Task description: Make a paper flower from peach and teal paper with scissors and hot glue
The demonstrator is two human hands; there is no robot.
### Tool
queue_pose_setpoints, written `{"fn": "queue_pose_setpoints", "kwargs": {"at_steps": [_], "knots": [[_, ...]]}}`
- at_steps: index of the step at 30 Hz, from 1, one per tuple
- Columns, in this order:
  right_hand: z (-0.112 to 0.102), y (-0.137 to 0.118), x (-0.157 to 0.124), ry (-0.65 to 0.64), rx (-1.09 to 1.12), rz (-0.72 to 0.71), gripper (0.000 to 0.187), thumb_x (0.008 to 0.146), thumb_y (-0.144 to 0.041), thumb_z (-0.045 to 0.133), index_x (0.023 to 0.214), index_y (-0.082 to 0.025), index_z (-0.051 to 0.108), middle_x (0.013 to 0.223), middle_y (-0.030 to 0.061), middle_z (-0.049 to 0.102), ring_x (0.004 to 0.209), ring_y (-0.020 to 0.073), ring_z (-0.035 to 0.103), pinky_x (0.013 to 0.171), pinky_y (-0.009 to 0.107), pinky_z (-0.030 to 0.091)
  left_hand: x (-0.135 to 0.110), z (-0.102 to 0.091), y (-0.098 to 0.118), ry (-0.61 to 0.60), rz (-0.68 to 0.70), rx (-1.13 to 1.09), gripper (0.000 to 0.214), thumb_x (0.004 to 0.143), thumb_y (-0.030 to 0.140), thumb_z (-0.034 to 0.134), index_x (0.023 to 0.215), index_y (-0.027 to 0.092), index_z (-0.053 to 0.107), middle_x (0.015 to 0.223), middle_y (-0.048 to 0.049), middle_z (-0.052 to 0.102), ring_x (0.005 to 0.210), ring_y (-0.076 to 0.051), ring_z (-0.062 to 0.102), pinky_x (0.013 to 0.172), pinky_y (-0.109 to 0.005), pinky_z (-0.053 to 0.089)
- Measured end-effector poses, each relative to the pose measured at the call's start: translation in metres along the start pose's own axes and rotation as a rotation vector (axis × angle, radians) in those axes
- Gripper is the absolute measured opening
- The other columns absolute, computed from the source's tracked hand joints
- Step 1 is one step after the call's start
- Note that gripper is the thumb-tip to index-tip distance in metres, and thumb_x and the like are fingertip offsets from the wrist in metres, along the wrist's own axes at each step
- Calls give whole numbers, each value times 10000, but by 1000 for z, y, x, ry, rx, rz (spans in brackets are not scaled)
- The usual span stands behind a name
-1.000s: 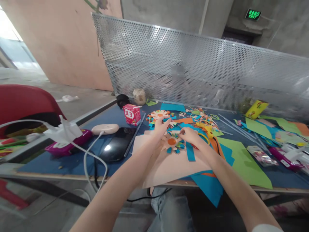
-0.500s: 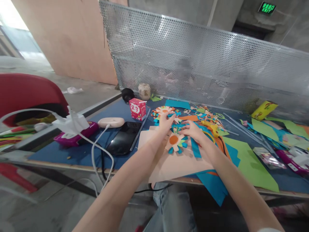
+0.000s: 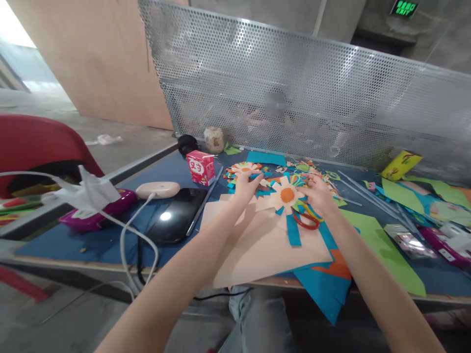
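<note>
Paper flower with an orange centre (image 3: 287,195) sits over the far edge of a peach sheet (image 3: 272,255), around the middle of the blue tabletop (image 3: 121,247). Right hand (image 3: 319,193) has its fingers bent narrowly at the flower's right-hand petals; I cannot tell whether they pinch it. Left hand (image 3: 247,185) is beside a second flower (image 3: 245,168), thumb and forefinger close together; whether they grip anything is unclear. A blue strip (image 3: 293,234) and a red looped handle (image 3: 309,227) lie towards the tabletop's near edge.
</note>
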State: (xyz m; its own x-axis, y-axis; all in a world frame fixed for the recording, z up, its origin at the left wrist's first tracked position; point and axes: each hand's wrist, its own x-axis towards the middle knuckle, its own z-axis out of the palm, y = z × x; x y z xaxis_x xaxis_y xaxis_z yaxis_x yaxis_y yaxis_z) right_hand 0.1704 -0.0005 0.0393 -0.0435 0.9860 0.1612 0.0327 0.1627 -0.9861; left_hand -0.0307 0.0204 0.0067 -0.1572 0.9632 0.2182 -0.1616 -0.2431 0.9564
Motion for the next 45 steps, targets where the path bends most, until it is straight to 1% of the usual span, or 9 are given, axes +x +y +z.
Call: {"fn": "queue_pose_setpoints", "kwargs": {"at_steps": [4,6,10,13,21,29,35,40,45], "knots": [[-17,8,0,103,131,-30,537,458,-270,742,934,-239,495,839,-29,584,683,130,598,624,288,512,-9,5,4,-91,65,129,234,695,344,654,823,148,643,431,29,567,347,-122,535,356,-198,307],[-21,8,-2,124,154,-61,516,468,-266,751,919,-237,502,833,-27,589,727,139,607,667,296,518,-13,7,5,-122,70,152,247,687,345,661,826,141,669,388,33,536,332,-103,492,369,-202,325],[-25,2,-7,151,144,-122,511,491,-246,755,938,-240,508,877,-24,591,776,133,611,734,296,508,-20,11,7,-152,1,46,285,624,326,715,838,144,671,424,35,536,362,-78,470,396,-198,340],[-27,2,-8,165,147,-141,512,499,-226,746,951,-245,507,873,-28,581,737,122,603,708,285,507,-25,15,10,-137,-48,-8,284,588,317,747,798,148,655,413,51,489,369,-65,436,385,-192,306],[-26,4,-9,143,72,-199,469,537,-260,739,935,-269,491,809,-36,551,706,131,598,696,309,517,-38,20,18,-206,-75,53,222,585,315,736,724,161,657,404,59,438,350,-44,338,365,-194,231],[-27,2,-9,172,19,-222,461,548,-269,728,935,-272,477,836,-21,569,724,141,598,693,314,522,-41,21,20,-209,-86,66,206,605,317,715,740,170,659,398,74,365,343,-35,275,351,-189,162],[-25,1,-11,179,63,-210,458,523,-222,734,913,-259,497,800,-33,566,696,126,596,709,302,522,-41,22,22,-257,-95,-17,206,597,328,720,694,171,630,566,33,530,370,-18,327,358,-184,221],[-26,2,-10,170,15,-220,454,547,-250,724,930,-271,481,799,-33,556,696,132,594,696,313,523,-42,22,23,-241,-117,-7,227,608,347,717,730,174,633,575,30,551,386,-25,362,368,-179,245],[-27,3,-8,177,2,-234,454,551,-256,716,931,-269,466,810,-30,548,717,137,591,714,325,515,-41,21,20,-292,-53,11,209,609,313,721,744,165,660,653,0,620,381,-14,341,359,-181,263]]}}
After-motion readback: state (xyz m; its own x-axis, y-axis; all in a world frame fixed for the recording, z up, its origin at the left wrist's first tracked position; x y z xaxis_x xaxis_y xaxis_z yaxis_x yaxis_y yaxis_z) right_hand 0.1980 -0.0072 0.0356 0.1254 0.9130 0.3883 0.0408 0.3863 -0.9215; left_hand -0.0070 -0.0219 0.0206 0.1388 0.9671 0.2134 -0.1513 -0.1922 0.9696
